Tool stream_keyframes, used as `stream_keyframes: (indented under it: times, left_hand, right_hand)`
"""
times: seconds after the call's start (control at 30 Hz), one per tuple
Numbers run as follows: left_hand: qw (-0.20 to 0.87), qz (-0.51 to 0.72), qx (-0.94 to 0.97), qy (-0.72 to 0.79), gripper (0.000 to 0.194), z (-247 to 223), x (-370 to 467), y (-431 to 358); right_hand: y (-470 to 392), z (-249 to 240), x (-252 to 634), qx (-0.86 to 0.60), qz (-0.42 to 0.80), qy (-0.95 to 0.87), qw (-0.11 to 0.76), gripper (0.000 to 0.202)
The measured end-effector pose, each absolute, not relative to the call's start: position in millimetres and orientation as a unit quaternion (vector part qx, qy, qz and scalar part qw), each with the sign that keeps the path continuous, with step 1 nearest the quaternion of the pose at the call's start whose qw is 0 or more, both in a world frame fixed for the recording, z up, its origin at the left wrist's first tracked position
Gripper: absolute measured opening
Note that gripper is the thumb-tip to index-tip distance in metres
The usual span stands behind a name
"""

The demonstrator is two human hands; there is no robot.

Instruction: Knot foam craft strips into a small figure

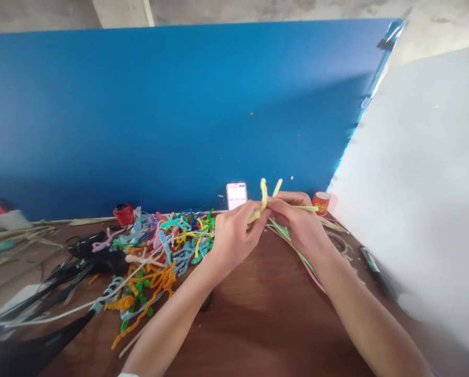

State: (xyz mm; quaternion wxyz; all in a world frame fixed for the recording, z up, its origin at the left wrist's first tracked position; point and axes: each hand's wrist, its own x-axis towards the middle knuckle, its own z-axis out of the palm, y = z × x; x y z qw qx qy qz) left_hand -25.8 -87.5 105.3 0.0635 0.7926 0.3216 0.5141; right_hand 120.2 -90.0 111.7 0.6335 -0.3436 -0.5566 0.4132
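Observation:
Both my hands meet above the brown table, fingers pinched together around yellow pipe cleaners (264, 192). My left hand (238, 230) is closed on a thicker, twisted part whose end sticks upward. Thumb and fingers of my right hand (297, 217) pinch thinner yellow stems; one end points up and another juts out to the right. Where the pieces cross between the fingertips is partly hidden. Beneath my right hand lie long green and pink pipe cleaners (308, 267) on the table.
A heap of colourful pipe cleaners (179, 235) covers the left of the table (250, 324). A phone (236, 195) showing a timer leans against the blue panel (179, 115). Nearby are red rolls (124, 214), a red cup-like container (321, 203), a marker (377, 272) and black cables.

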Motion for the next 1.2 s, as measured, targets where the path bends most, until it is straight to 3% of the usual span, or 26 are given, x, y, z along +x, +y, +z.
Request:
stream_keyframes:
  times: [0.2,0.33,0.4,0.57,0.7,0.83,1.03,1.1,1.2]
  left_hand:
    - [0.335,0.546,0.685,0.346,0.03,114.7,-28.8,-87.7]
    - [0.433,0.563,0.613,0.347,0.032,121.2,-34.2,-86.1]
    - [0.471,0.556,0.59,0.348,0.032,123.6,-35.8,-85.2]
    - [0.542,0.51,0.578,0.335,0.032,123.4,-37.6,-81.0]
    - [0.514,0.505,0.603,0.341,0.03,121.2,-38.4,-79.0]
    - [0.385,0.519,0.678,0.352,0.032,122.5,-40.1,-82.2]
    - [0.108,0.532,0.755,0.368,0.026,119.7,-40.5,-87.3]
    - [0.086,0.535,0.758,0.364,0.023,118.6,-39.7,-87.8]
    - [0.155,0.524,0.75,0.373,0.026,120.0,-39.5,-87.9]
  right_hand:
    - [-88.4,106.7,118.1,-0.374,0.259,-0.633,0.626,0.041]
    - [-87.6,107.3,121.0,-0.351,0.074,-0.707,0.61,0.02]
    - [-85.4,107.5,125.0,-0.329,-0.016,-0.739,0.588,0.009]
    - [-75.3,104.6,138.7,-0.256,-0.101,-0.804,0.527,0.014]
    - [-71.7,102.3,141.6,-0.243,-0.14,-0.811,0.514,0.011]
    - [-76.2,105.2,135.6,-0.301,-0.078,-0.8,0.513,0.023]
    - [-83.2,111.9,124.4,-0.299,0.232,-0.742,0.553,0.036]
    - [-84.6,113.4,121.6,-0.291,0.321,-0.701,0.566,0.038]
    - [-86.4,113.8,119.4,-0.294,0.371,-0.668,0.574,0.039]
